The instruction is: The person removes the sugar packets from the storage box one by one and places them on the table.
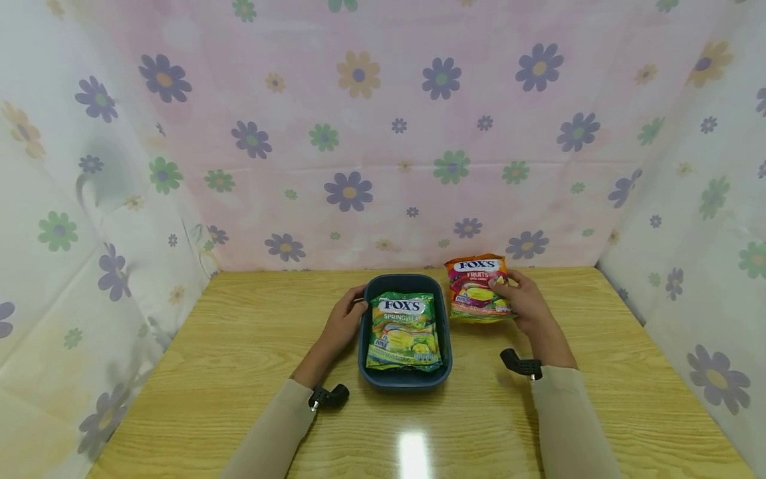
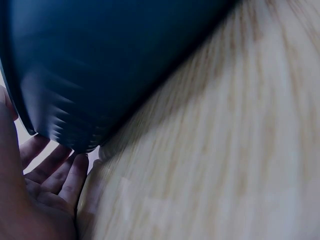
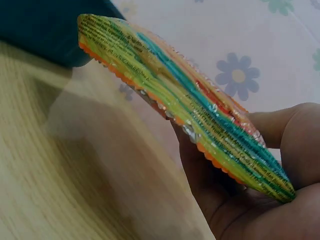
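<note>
A dark blue plastic tub (image 1: 404,381) with rounded corners stands on the table. Inside it lies a green bag of Fox's Spring Tea candy (image 1: 402,336), printed front facing up. My left hand (image 1: 344,320) holds the tub at its far left side, thumb at the rim and fingers against the outer wall (image 2: 70,90). To the right of the tub, my right hand (image 1: 528,305) grips an orange and red bag of Fox's Fruits candy (image 1: 469,285) by its right edge, thumb on the printed front. In the right wrist view this bag (image 3: 175,95) is tilted above the tabletop, its shadow beneath.
The wood-grain table (image 1: 251,372) runs back to a flower-printed cloth (image 1: 389,146), which also hangs along both sides. Each wrist carries a small black camera mount, one on the left (image 1: 329,396) and one on the right (image 1: 520,364).
</note>
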The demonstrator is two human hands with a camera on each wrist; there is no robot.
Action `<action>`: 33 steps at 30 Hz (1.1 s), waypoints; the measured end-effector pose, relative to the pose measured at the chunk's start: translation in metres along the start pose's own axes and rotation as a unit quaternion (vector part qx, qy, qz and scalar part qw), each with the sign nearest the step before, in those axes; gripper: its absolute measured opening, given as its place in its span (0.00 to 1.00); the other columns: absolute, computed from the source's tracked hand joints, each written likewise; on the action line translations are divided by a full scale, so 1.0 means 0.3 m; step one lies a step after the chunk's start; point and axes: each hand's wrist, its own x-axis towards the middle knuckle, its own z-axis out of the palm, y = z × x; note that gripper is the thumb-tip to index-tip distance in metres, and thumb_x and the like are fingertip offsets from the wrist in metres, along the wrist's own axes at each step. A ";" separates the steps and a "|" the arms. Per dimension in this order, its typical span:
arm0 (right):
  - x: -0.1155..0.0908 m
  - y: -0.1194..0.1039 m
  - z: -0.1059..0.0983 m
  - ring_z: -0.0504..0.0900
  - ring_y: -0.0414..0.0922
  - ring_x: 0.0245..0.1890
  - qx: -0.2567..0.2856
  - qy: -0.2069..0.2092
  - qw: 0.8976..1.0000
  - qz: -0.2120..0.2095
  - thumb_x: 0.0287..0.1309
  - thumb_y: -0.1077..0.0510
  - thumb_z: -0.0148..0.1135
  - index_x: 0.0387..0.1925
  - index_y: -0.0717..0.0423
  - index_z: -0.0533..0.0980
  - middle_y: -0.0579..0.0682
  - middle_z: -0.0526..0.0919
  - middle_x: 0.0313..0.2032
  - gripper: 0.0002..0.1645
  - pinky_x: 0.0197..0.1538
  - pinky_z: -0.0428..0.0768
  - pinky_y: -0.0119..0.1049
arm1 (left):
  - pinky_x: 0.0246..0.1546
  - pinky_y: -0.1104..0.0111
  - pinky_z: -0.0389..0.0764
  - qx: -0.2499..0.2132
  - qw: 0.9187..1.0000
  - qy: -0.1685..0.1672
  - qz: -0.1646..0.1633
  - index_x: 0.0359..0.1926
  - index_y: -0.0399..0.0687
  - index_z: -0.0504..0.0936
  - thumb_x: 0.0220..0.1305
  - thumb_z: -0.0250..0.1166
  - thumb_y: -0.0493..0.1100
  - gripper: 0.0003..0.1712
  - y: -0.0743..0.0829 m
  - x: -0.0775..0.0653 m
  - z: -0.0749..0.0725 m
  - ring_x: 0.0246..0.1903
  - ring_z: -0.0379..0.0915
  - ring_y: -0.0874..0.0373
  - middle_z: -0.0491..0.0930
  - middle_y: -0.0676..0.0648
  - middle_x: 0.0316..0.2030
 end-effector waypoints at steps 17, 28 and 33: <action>0.039 0.057 0.022 0.84 0.38 0.41 -0.064 0.036 0.997 0.016 0.80 0.49 0.56 0.83 0.60 0.55 0.62 0.76 0.62 0.40 0.44 0.86 0.32 | 0.68 0.47 0.72 0.011 1.000 -0.003 0.000 0.76 0.40 0.70 0.82 0.51 0.39 0.26 0.013 0.005 0.002 0.66 0.74 0.42 0.75 0.36 0.68; 0.051 0.080 0.020 0.85 0.41 0.43 -0.087 0.068 0.994 0.019 0.79 0.49 0.58 0.83 0.59 0.57 0.70 0.73 0.69 0.40 0.44 0.87 0.33 | 0.69 0.44 0.69 0.006 1.000 -0.005 -0.003 0.76 0.34 0.68 0.82 0.49 0.35 0.27 0.019 0.004 0.003 0.68 0.72 0.37 0.73 0.31 0.69; 0.033 0.066 0.011 0.84 0.51 0.53 -0.158 0.065 0.985 0.013 0.80 0.50 0.57 0.81 0.64 0.58 0.71 0.72 0.69 0.40 0.46 0.85 0.33 | 0.69 0.46 0.71 0.006 1.000 -0.026 -0.015 0.77 0.29 0.65 0.82 0.48 0.33 0.27 0.070 -0.009 -0.009 0.68 0.71 0.36 0.71 0.29 0.70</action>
